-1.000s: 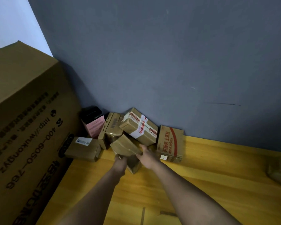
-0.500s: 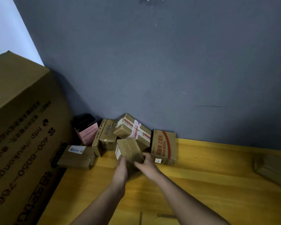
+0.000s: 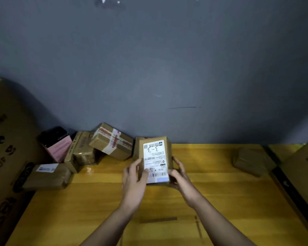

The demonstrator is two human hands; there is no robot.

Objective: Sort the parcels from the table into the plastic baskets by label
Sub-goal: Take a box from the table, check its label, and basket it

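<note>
I hold a small cardboard parcel up above the yellow wooden table with both hands, its white shipping label turned toward me, a handwritten mark inked near the label's far end. My left hand cups the parcel's left edge, palm turned inward, fingers loosely curled along the side and the thumb lying on the label's lower left corner. My right hand grips the right edge from beneath and beside, fingers wrapped round the back, thumb pressing the near right corner. Both forearms reach forward from the bottom of the view and converge on the parcel.

Behind it, against the grey wall, more parcels lie heaped: a box with red-and-white tape tilted on a taped brown box, a pink-and-black box left of those, and a flat brown parcel with a small label nearer me. A dim brown package sits well apart at the right. A large printed carton stands at the left.
</note>
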